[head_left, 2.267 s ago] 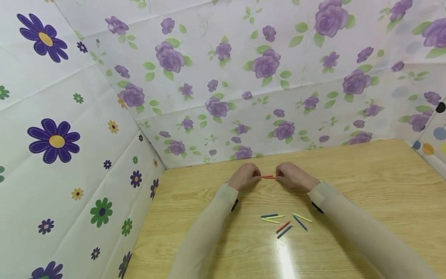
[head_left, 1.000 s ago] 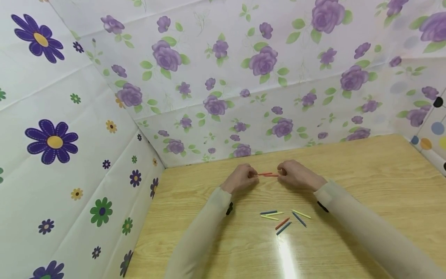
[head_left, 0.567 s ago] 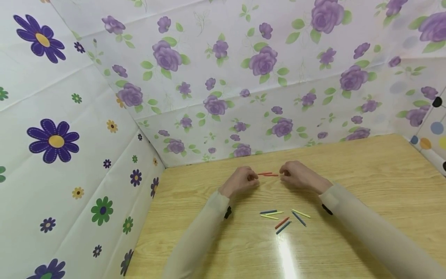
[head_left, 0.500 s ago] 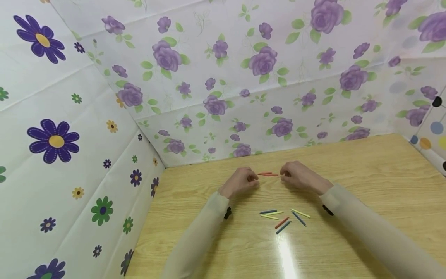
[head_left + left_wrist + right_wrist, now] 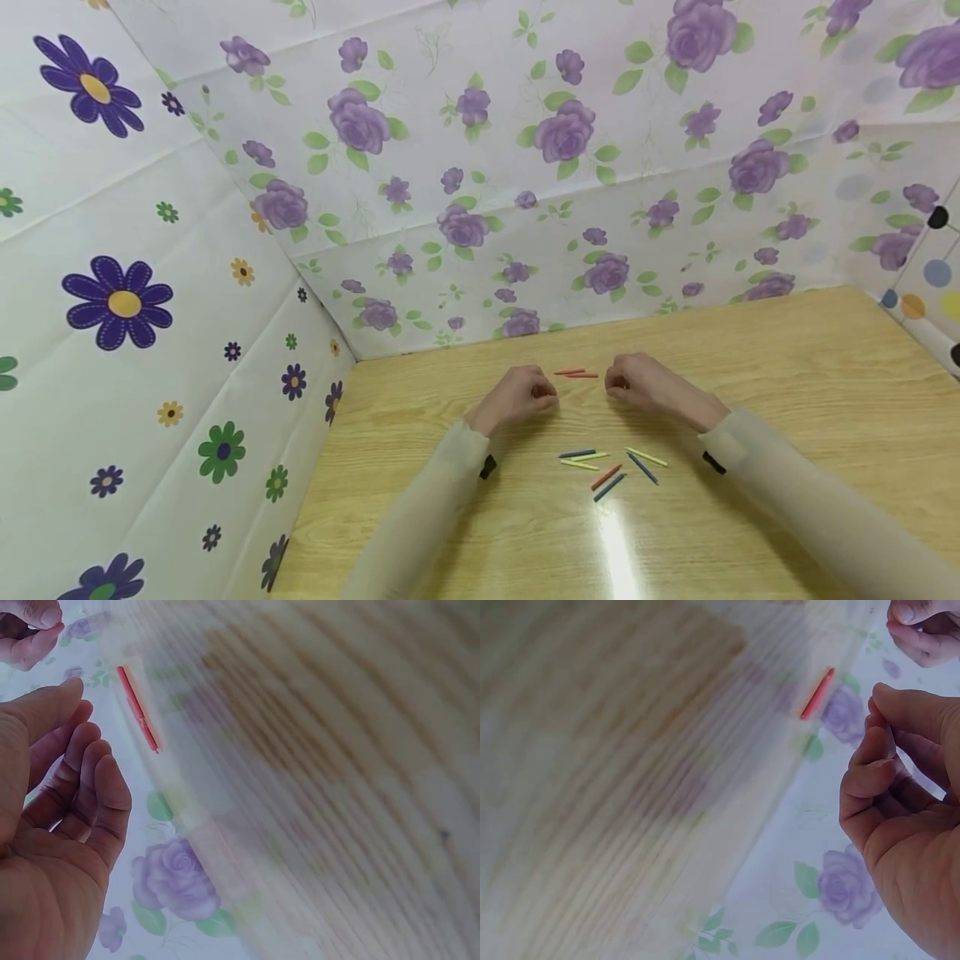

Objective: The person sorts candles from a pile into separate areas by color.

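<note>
Two red crayons (image 5: 582,375) lie side by side, slightly offset, near the back of the table. To their left, my left hand (image 5: 517,393) hovers just short of them with its fingers loosely bent and nothing in them. On the other side my right hand (image 5: 636,383) is also apart from the crayons, its fingers relaxed and holding nothing. The left wrist view has the red crayons (image 5: 137,709) beyond the left fingertips (image 5: 73,688). In the right wrist view the pair of red crayons (image 5: 817,694) sits past the right fingertips (image 5: 883,691).
Closer to me, several loose crayons are scattered: a red crayon (image 5: 606,477), blue crayons (image 5: 610,487) and yellow crayons (image 5: 647,457). Behind the wooden table (image 5: 750,358) rises a flowered cloth wall (image 5: 480,275). Another patterned wall (image 5: 187,400) stands at the left.
Both hands held the red crayons earlier and have let go. They have drawn apart and slightly back toward me. The two red crayons stay on the table, and the scattered ones have not moved.
</note>
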{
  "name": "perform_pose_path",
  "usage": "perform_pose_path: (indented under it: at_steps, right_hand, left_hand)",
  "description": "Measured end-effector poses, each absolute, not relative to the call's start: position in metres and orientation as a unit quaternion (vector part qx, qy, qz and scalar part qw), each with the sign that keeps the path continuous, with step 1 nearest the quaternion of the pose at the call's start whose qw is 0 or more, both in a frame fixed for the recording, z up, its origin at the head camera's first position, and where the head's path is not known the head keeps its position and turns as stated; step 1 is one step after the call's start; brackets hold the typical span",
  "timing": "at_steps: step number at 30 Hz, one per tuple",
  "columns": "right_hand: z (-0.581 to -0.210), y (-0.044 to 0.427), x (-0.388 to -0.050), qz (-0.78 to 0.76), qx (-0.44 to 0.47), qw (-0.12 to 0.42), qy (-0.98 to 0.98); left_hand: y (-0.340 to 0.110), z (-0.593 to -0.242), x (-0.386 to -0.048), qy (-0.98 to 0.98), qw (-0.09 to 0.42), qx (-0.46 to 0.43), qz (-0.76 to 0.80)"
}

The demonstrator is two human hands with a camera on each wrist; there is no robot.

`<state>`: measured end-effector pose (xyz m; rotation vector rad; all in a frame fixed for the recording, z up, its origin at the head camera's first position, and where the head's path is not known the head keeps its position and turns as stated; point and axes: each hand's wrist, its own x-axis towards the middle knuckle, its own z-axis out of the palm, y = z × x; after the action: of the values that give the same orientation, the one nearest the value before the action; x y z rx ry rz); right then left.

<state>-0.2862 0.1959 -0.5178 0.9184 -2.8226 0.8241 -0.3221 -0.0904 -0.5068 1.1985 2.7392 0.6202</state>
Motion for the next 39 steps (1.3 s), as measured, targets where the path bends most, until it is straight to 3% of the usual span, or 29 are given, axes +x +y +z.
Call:
perform_pose_path:
  at_steps: [18, 39]
  right_hand:
    - [-0.507, 0.187, -0.247, 0.261, 0.313, 0.025, -0.913]
    - [-0.521, 0.189, -0.220, 0.249, 0.371, 0.013, -0.894]
  left_hand:
    - [-0.093, -0.503, -0.297, 0.875, 0.059, 0.432, 0.210]
    - [-0.088, -0.504, -0.273, 0.856, 0.075, 0.486, 0.158]
